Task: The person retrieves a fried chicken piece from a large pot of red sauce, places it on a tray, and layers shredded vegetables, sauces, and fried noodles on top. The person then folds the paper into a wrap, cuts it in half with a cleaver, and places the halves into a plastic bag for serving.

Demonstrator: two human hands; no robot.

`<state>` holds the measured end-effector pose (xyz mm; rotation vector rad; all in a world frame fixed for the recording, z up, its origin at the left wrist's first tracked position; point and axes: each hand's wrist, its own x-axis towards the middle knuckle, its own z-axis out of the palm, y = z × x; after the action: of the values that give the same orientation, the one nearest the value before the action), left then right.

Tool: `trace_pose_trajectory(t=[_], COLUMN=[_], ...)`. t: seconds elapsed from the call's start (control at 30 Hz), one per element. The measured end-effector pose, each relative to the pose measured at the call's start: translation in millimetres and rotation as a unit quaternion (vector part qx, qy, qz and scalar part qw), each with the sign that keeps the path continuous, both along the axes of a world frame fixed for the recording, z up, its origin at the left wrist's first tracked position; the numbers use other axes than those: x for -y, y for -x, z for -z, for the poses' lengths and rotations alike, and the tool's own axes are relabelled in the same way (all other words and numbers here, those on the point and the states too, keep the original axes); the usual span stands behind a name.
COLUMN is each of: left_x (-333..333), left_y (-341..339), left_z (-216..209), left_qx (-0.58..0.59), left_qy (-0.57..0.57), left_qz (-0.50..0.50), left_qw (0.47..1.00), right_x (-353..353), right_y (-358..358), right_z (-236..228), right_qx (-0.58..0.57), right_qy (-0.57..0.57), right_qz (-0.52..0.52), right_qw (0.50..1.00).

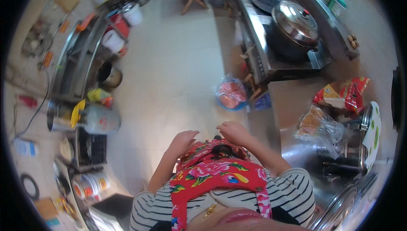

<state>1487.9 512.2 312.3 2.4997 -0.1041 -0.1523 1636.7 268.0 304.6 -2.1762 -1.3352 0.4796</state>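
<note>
Both of my hands are raised in front of the red floral apron [216, 171], a short gap between them. My left hand [183, 142] is loosely bent, with its fingertips pointing right and nothing visible in it. My right hand [234, 132] points left, its fingers half curled and parted, and no held thing shows there either. Some fingers are partly hidden by the backs of the hands. Beyond my right hand, on the floor, stands a blue basin [235, 105] with pink pieces in clear plastic [231, 90].
A big lidded pot [293, 27] stands on the stove at right. Nearer lie red-and-yellow packets [354, 95] and a clear bag [320, 125] on a steel counter [290, 104]. At left are a grey gas cylinder [101, 120], a dark pot [109, 75] and white buckets [132, 15].
</note>
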Motion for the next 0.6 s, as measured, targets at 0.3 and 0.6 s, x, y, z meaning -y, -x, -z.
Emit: trace_pose_trajectory(t=[0.3, 0.6], left_x=[-114.6, -137.6], left_y=[-130.0, -372.4], left_z=[25.0, 48.3], left_qx=[-0.104, -0.021], left_qy=[-0.01, -0.162], left_qz=[0.135, 0.399], left_qw=[0.985, 0.902], right_x=[-46.6, -26.4], right_y=[-78.1, 3.6], right_z=[10.5, -1.4], right_qx=[0.006, -0.021], right_qy=[0.014, 0.086], right_qz=[0.138, 0.457], right_qw=[0.99, 0.885])
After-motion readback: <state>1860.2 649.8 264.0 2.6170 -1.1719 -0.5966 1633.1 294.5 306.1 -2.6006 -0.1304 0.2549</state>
